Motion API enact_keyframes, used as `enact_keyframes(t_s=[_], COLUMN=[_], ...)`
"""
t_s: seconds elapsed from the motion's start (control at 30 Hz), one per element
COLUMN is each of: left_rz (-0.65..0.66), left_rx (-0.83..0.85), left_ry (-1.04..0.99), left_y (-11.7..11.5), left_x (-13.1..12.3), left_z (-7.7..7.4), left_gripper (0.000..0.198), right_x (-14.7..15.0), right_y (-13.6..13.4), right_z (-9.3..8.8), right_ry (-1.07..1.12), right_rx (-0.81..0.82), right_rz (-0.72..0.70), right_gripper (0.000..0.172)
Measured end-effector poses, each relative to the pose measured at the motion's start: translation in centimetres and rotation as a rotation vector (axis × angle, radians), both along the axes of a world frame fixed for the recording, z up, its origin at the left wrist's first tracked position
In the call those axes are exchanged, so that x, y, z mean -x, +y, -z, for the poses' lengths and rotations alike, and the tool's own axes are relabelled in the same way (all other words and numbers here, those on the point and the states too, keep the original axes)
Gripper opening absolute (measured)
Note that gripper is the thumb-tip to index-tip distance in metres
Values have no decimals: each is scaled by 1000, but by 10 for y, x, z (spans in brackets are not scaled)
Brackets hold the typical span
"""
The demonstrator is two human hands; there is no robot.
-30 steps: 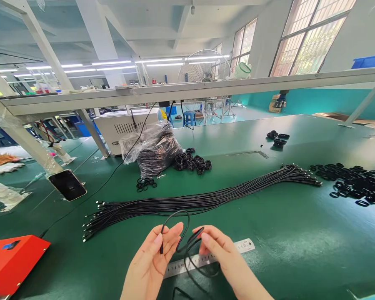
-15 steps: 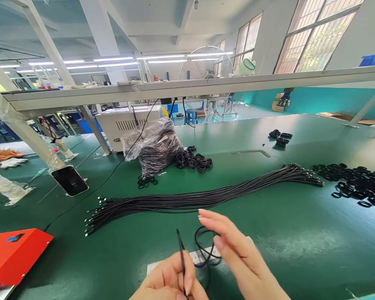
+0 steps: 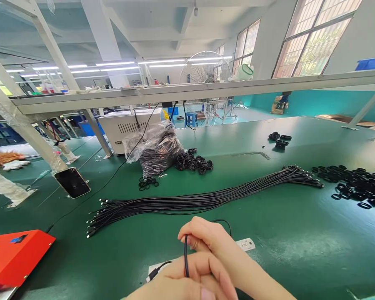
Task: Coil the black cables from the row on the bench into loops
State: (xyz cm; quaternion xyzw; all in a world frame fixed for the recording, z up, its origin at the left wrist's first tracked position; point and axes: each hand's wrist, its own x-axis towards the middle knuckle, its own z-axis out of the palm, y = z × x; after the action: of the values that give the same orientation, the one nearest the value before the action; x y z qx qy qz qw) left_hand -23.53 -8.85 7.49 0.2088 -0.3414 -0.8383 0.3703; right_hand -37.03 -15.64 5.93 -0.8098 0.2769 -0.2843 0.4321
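Observation:
A thin black cable (image 3: pixel 186 256) runs upright between my two hands at the front of the table. My right hand (image 3: pixel 214 239) is closed, thumb and fingertips pinching the cable's upper part. My left hand (image 3: pixel 190 277) is curled round the lower part, in front of my right wrist. A plug (image 3: pixel 153 275) with a metal tip sticks out at the left of my left hand. Behind my right hand a loop of black cable (image 3: pixel 226 223) shows. Beneath the hands lies a steel ruler (image 3: pixel 246 244), mostly covered by them.
Beyond my hands a long bundle of black cables (image 3: pixel 187 204) stretches across the green table (image 3: pixel 284 233). Black rings (image 3: pixel 359 183) are heaped at the right. A plastic bag (image 3: pixel 159 150), coiled pieces (image 3: pixel 193 161), a phone (image 3: pixel 72 182) and a red box (image 3: pixel 18 256) stand farther left.
My right hand has gone from spread fingers to a pinch on the cable, moving left above my left hand. The plug now shows at the left; the cable loop is mostly hidden.

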Motion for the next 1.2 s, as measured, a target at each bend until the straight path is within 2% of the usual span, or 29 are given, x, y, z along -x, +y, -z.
enact_keyframes(t_s=[0.07,0.17,0.3,0.37,0.43,0.57,0.67,0.73,0.87,1.07,1.2], left_rz=[-17,-167,-389,-439,-451,-393,-321,-261,-163,-44,9], left_rx=[139,277,270,236,205,155,117,105,138,142,152], left_ry=[74,129,111,80,68,69,62,65,52,23,-60], left_y=[-10,-29,-52,-61,-66,-72,-74,-74,-72,-75,-77], left_x=[0,-8,-26,-32,-36,-42,-46,-47,-45,-46,-44], left_z=[-16,-27,-21,-15,-11,-6,-3,-2,0,10,14], left_gripper=[33,55,61,61,60,56,49,45,40,35,35], right_x=[-2,-7,-8,-4,2,16,22,22,16,8,4], right_y=[0,4,8,7,3,-10,-25,-35,-55,-71,-76], right_z=[-4,-6,-3,-6,-13,-35,-49,-52,-45,-32,-30], right_ry=[-30,19,322,415,430,380,226,99,-66,-125,-125], right_rx=[-48,26,287,437,527,552,471,386,240,251,227], right_rz=[-29,-54,14,22,-1,-82,-128,-143,-81,-25,-18], right_gripper=[26,27,16,8,12,12,14,15,11,1,3])
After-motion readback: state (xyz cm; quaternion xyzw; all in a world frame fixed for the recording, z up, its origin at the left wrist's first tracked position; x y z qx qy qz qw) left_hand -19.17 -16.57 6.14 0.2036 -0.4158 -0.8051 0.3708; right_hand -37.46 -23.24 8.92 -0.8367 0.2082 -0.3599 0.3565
